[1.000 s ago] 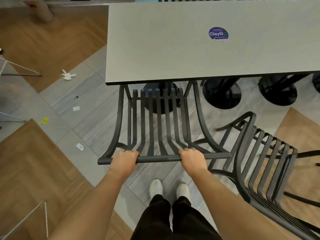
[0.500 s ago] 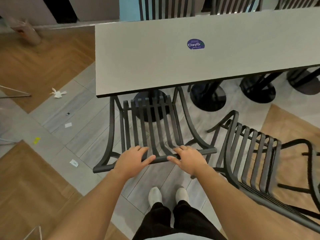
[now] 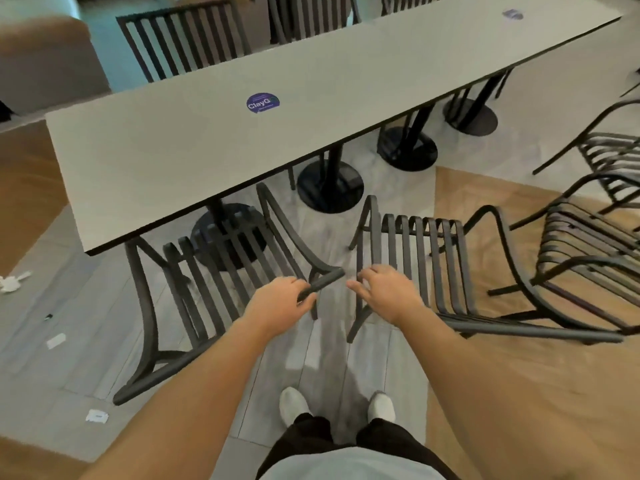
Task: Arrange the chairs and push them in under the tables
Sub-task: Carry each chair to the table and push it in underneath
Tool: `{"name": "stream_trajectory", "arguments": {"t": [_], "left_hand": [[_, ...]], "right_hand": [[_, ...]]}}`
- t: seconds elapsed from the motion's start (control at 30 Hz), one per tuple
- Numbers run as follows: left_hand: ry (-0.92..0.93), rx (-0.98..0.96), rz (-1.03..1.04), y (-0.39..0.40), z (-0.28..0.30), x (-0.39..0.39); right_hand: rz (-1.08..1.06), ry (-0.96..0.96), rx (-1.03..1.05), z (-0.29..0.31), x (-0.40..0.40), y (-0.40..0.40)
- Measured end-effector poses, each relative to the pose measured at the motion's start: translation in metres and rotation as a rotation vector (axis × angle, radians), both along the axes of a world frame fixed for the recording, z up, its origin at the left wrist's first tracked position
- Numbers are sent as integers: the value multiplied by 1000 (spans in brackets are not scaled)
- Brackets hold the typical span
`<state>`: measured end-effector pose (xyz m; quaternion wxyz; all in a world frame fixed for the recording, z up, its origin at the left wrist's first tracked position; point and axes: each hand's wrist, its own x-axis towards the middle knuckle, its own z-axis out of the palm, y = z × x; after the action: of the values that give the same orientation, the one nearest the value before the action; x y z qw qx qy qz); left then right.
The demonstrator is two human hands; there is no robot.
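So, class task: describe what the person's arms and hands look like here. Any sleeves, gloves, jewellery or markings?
Both forearms are bare right up to the frame edge, with no sleeve in view. The left hand and right hand wear no gloves, and no rings, watch, bands or markings are visible on the wrists or fingers. The picture is slightly blurred, so very fine detail cannot be ruled out.

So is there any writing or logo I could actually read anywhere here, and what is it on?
"ClayG": on the round purple sticker on the near table top; the smaller print beneath it is too small to read.
Second sticker at the table's far end: too blurred to read.
Paper scraps on the floor: no legible text.
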<state>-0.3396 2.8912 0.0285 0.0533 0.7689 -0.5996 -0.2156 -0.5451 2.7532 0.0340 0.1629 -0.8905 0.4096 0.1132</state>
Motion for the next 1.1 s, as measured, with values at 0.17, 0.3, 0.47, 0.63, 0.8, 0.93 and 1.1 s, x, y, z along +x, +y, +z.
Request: {"name": "stream_trajectory", "arguments": {"t": [0.17,0.3,0.47,0.63,0.8,0.93,1.1], "left_hand": [[5,-8,-126,-34,-6,-52],[62,-15,-174,-52,-7,-104],[92,6,-201,-74,-13,-186],[159,20,-134,-87,-19,-280],[432,138,167,-88,-43,-347],[719,244,593,-94,-61,-368],[1090,281,1102,-106,-65,-368]], "right_hand": [[-127,-3,7,5,-79,-16],[-217,-26,10,-1,-139,-21],[-283,-59,24,-11,-224,-35],[-346,-157,59,-22,-310,-47],[-453,-202,91,-37,-379,-47],[-843,-311,304,-50,-409,-51],[-1606,-690,677,-78,-397,-79]]}}
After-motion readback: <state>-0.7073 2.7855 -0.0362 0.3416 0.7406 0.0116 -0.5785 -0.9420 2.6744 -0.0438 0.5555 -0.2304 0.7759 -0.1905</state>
